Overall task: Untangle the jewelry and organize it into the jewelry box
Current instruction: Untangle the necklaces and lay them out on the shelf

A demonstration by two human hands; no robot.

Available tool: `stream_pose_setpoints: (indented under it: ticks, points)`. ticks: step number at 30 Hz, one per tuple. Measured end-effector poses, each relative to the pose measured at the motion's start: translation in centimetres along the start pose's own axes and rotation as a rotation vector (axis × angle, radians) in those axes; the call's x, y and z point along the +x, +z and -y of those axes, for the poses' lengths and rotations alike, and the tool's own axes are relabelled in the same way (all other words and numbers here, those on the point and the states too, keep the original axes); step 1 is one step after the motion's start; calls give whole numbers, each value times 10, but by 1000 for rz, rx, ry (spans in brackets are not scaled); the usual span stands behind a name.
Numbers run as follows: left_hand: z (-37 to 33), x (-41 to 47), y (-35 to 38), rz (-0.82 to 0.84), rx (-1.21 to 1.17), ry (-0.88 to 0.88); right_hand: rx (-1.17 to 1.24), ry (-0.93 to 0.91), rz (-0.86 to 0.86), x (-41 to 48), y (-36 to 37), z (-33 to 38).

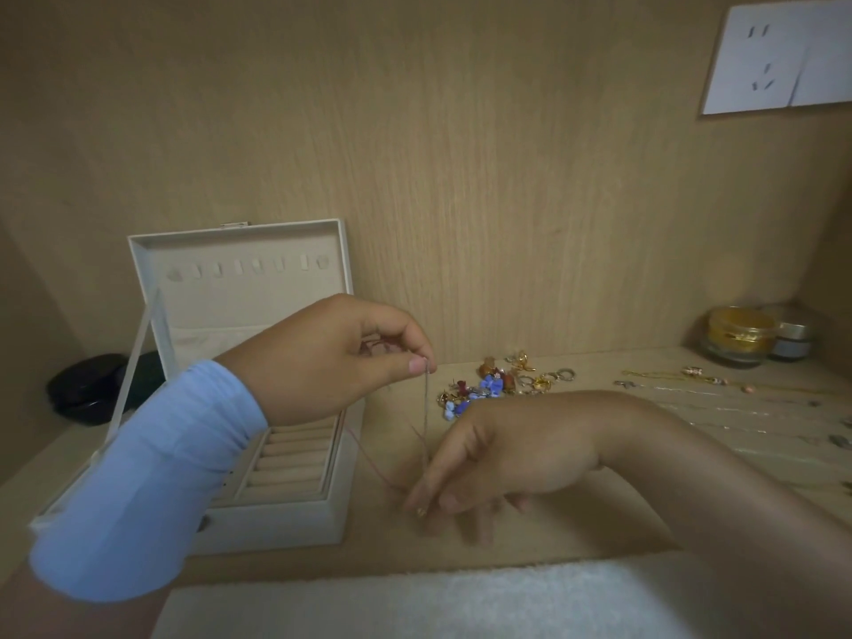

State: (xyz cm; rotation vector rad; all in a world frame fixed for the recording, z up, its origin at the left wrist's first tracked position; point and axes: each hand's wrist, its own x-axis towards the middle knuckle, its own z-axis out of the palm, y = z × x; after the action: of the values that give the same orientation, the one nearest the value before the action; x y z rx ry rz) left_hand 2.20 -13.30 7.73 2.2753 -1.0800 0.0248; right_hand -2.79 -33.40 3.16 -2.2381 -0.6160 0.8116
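Observation:
My left hand is raised in front of the open cream jewelry box and pinches the top of a thin silver chain between thumb and forefinger. The chain hangs straight down, tangled with a fine reddish thread. My right hand is lower, just above the wooden shelf, and pinches the chain's lower end, where a small gold piece shows at the fingertips. The box's ring rolls lie partly hidden behind my left sleeve.
A heap of colourful earrings and rings lies behind my right hand. Several necklaces are laid out at the right. Two small jars stand in the back right corner, a black object sits left of the box, and a white towel lies along the front.

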Motion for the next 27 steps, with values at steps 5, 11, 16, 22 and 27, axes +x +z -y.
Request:
stream_pose_setpoints:
  ticks: [5, 11, 16, 22, 27]
  points:
    - [-8, -1, 0, -64, -10, 38, -144, 23, -356, -12, -20, -3]
    - [-10, 1, 3, -177, 8, 68, 212, -234, -664, -14, -26, 5]
    - [-13, 0, 3, -195, -1, 78, 285, -301, -640, -14, -22, 8]
    - [-14, -1, -1, -196, 12, 71, 317, -284, -630, -13, -21, 9]
    - [-14, -2, -4, -219, 47, 50, 319, -286, -591, -17, -23, 13]
